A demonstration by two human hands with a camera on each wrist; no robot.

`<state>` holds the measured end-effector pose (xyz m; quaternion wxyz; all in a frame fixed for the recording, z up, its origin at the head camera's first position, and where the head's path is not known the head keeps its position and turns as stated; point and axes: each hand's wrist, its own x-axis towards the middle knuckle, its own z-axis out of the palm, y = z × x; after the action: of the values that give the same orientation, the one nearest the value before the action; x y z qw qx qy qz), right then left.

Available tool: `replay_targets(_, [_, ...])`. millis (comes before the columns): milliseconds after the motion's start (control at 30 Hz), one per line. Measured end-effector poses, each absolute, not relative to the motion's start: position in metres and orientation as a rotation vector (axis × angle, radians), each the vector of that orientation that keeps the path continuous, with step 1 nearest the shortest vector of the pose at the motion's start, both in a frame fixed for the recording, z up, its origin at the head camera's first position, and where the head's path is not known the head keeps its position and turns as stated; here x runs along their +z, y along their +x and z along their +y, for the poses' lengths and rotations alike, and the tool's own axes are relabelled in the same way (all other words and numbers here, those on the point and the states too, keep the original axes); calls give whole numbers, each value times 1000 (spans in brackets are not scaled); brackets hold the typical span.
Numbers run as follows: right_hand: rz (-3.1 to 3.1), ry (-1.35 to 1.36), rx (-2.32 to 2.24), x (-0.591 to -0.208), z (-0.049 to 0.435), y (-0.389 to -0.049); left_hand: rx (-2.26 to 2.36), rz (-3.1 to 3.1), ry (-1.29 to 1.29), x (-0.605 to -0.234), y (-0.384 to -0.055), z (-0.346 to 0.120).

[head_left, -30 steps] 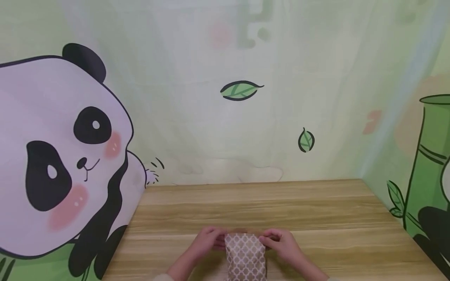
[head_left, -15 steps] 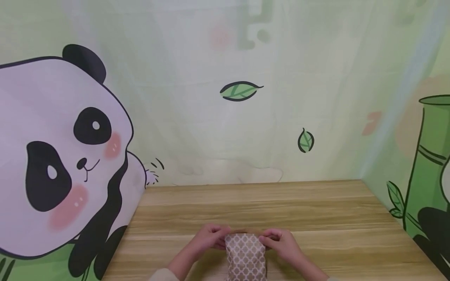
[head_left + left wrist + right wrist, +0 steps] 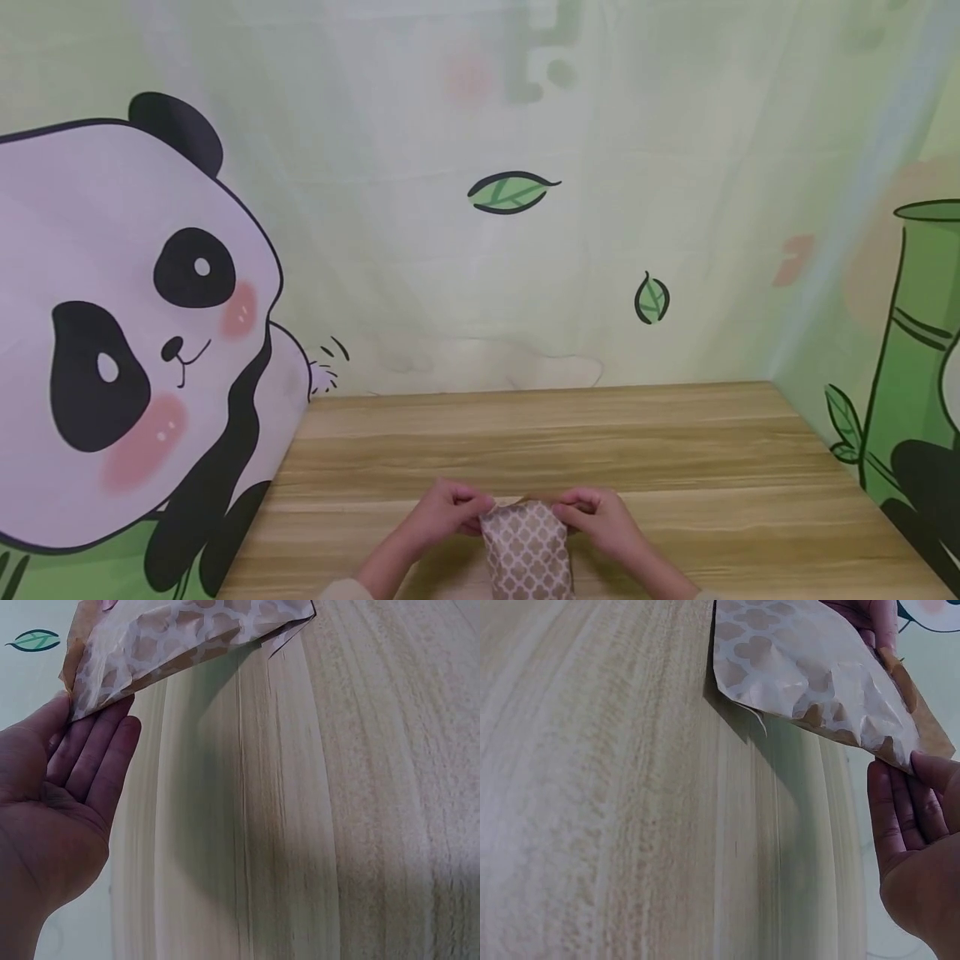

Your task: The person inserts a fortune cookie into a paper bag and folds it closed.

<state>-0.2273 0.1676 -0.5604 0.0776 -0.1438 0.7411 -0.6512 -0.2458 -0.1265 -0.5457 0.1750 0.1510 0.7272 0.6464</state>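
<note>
A brown paper bag (image 3: 528, 546) with a white lattice pattern stands between my hands at the table's front, its lower part cut off by the head view's edge. My left hand (image 3: 448, 510) pinches the bag's upper left corner between thumb and fingers. At the opposite upper corner my right hand (image 3: 600, 518) pinches the paper the same way. In the left wrist view the patterned bag (image 3: 187, 637) slants up from the left hand (image 3: 67, 772). The right wrist view shows the bag's creased side (image 3: 817, 682) and a plain brown flap (image 3: 922, 705) beyond the right thumb.
The wood-grain table (image 3: 540, 433) stretches back to a pale green cloth backdrop (image 3: 420, 250). A large printed panda (image 3: 127, 333) covers the left side, and printed bamboo (image 3: 918, 333) the right.
The bag's top edge, level before, now tilts, with its left corner lower and pulled slightly askew. The left hand has shifted a little at that corner; the right hand stays put.
</note>
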Motion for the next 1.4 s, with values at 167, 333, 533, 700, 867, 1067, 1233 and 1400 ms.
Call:
replay_targets(167, [2216, -466, -1954, -562, 167, -229, 1838, 2045, 431, -545, -245, -126])
replay_targets(333, [2196, -472, -1962, -561, 167, -229, 1839, 2044, 436, -545, -244, -127])
replay_targets(533, [2187, -540, -1881, -554, 175, -227, 1826, 2058, 442, -543, -243, -126])
replay_targets(700, [2143, -621, -1820, -542, 187, -232, 1806, 2075, 449, -541, -243, -124])
replay_targets(867, [2182, -704, -1701, -528, 184, -248, 1807, 2075, 445, -540, -242, -123])
replay_targets(1067, [2319, -843, -1407, -517, 165, -266, 1808, 2077, 457, -539, -241, -120])
replay_targets(1233, [2394, -994, -1227, -515, 148, -274, 1787, 2104, 482, -538, -241, -116])
replay_targets(1400, [2426, -1022, -1182, -514, 139, -273, 1795, 2101, 470, -537, -241, -115])
